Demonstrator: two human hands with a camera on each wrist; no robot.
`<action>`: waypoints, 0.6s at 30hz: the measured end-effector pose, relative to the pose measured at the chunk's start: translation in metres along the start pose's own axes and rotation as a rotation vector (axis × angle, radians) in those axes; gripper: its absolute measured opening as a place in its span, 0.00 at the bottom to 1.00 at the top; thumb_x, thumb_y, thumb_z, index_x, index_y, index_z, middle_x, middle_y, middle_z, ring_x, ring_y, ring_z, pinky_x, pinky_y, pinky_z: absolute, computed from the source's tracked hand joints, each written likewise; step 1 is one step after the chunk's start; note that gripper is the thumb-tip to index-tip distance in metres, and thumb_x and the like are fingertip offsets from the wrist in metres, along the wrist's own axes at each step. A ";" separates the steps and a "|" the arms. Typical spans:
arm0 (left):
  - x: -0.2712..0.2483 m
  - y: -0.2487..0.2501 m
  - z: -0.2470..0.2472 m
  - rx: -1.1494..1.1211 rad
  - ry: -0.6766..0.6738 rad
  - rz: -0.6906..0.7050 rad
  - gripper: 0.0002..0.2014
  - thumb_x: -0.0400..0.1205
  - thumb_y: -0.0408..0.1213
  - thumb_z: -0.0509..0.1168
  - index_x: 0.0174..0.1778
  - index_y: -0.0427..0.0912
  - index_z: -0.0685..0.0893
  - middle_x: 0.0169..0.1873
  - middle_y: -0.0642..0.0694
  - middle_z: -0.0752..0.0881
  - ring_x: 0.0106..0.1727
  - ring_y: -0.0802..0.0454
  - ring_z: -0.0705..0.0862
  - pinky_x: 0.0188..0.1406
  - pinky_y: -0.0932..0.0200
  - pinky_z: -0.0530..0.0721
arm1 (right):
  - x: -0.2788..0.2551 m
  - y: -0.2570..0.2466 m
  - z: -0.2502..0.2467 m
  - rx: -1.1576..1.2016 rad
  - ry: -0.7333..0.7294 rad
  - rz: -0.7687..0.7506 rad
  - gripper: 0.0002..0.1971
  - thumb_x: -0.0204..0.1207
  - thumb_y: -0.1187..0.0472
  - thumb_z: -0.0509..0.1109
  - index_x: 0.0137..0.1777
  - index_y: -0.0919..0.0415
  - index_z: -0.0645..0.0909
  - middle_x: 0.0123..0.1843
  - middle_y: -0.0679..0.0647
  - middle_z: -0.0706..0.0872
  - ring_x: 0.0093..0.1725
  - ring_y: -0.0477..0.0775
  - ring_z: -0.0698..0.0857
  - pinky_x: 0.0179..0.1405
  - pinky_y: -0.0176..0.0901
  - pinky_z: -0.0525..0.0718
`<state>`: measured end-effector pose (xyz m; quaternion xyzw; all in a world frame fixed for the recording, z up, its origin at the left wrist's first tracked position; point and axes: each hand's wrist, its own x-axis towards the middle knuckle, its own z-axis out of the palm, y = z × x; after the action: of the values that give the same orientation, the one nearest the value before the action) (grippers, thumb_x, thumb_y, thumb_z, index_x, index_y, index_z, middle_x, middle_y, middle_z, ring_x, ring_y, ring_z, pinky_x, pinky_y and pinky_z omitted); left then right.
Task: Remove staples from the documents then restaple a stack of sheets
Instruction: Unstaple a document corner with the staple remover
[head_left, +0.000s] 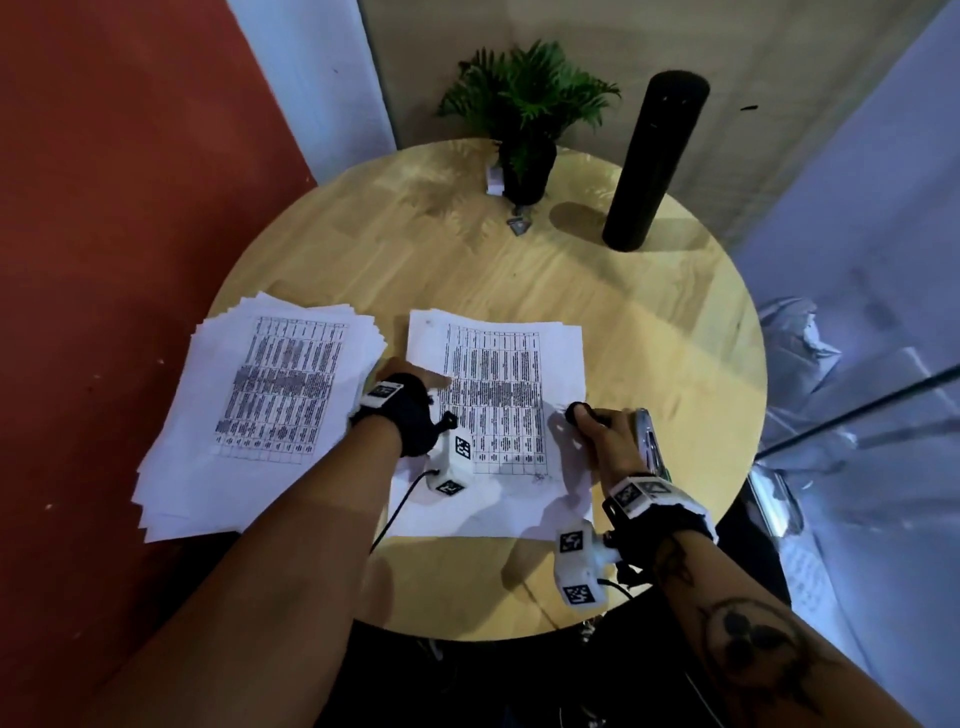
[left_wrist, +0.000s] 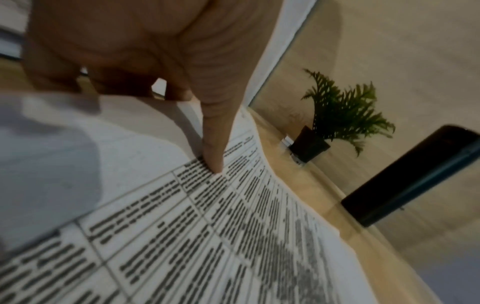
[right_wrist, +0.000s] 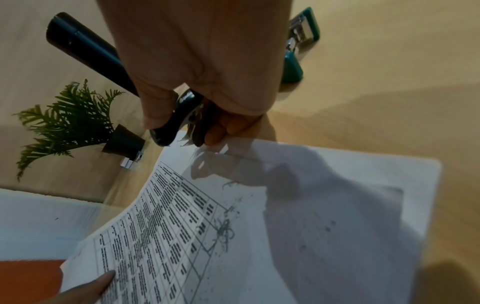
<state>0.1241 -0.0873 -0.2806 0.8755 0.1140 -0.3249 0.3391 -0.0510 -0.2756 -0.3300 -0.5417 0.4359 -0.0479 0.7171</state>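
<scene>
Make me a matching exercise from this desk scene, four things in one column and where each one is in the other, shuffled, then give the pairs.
Things:
1. staple remover
2. black cylinder
3. fanned paper pile
4. green stapler

Places:
A. standing at the table's far side, beside the potted plant
B. gripped in the right hand
C. on the table's left edge
D. lying on bare wood beyond the right hand

Pairs: 1-B, 2-A, 3-C, 4-D
</scene>
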 end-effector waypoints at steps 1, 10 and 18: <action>0.004 0.001 -0.003 -0.074 -0.012 0.004 0.13 0.70 0.38 0.79 0.46 0.39 0.86 0.40 0.43 0.85 0.45 0.43 0.82 0.51 0.53 0.81 | -0.002 -0.002 0.000 0.005 -0.003 -0.002 0.19 0.77 0.61 0.70 0.62 0.74 0.77 0.57 0.64 0.84 0.52 0.57 0.81 0.41 0.40 0.79; 0.007 -0.029 -0.017 -0.288 -0.170 0.105 0.41 0.67 0.26 0.78 0.76 0.36 0.70 0.70 0.42 0.77 0.70 0.43 0.77 0.72 0.46 0.72 | -0.004 -0.003 0.000 0.005 0.027 0.020 0.18 0.76 0.61 0.71 0.60 0.74 0.77 0.48 0.58 0.83 0.48 0.54 0.81 0.37 0.37 0.80; -0.045 -0.020 -0.038 -0.455 0.044 0.452 0.16 0.73 0.21 0.71 0.58 0.28 0.84 0.43 0.41 0.89 0.36 0.59 0.87 0.57 0.50 0.79 | -0.043 -0.057 -0.009 -0.001 -0.082 -0.105 0.09 0.74 0.64 0.72 0.53 0.57 0.81 0.43 0.50 0.86 0.39 0.44 0.83 0.38 0.37 0.75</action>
<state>0.0999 -0.0460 -0.2401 0.7873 -0.0063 -0.1883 0.5871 -0.0604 -0.2822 -0.2591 -0.5656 0.3769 -0.0632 0.7308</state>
